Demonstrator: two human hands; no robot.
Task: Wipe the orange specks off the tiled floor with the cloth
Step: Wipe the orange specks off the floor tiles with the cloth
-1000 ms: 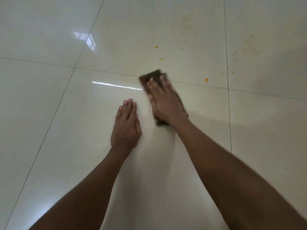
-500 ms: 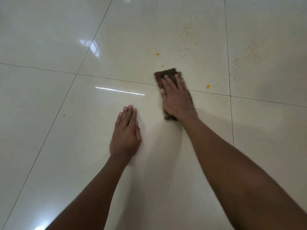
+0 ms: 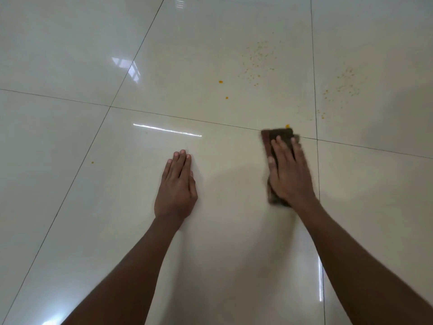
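Note:
My right hand (image 3: 290,171) presses flat on a dark folded cloth (image 3: 280,134) on the glossy cream tiled floor (image 3: 222,231). The cloth's far edge lies on a grout line, just short of an orange speck (image 3: 287,125). My left hand (image 3: 177,186) rests palm down on the bare tile to the left, fingers together, holding nothing. Two more orange specks (image 3: 220,82) sit on the tile beyond. Fine orange dust (image 3: 259,58) is scattered farther back, with another dusty patch (image 3: 344,86) on the far right tile. A lone speck (image 3: 92,162) lies far left.
Dark grout lines (image 3: 315,90) split the floor into large tiles. Bright light reflections (image 3: 167,130) streak the tile ahead of my left hand. Nothing else stands on the floor in view.
My right hand has slid the cloth to the right along the grout line, toward the orange speck. My left hand has stayed in place on the tile.

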